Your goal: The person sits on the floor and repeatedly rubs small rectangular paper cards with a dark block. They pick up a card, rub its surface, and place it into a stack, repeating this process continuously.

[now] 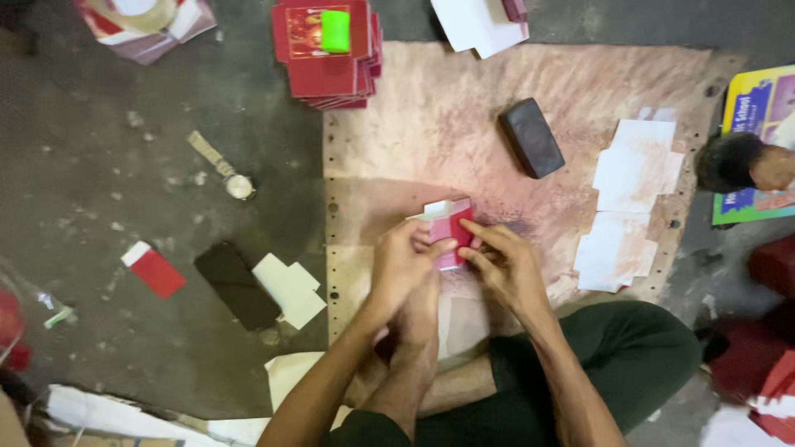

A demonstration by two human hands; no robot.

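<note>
Both my hands hold a small red and white paper box [450, 225] over a worn brown board [431, 116] on the floor. My left hand [406, 265] grips its left side with thumb and fingers. My right hand [507, 263] pinches its right edge. The box's white flaps stick up at the top. My crossed legs in dark green trousers lie under my forearms.
A stack of red boxes [327, 58] with a green block on top lies at the far edge. A dark block [532, 136] and flat white cut-outs [633, 178] lie on the board. A wristwatch [224, 168], phone [238, 285] and red card [155, 270] lie left. Another person's head [741, 161] is right.
</note>
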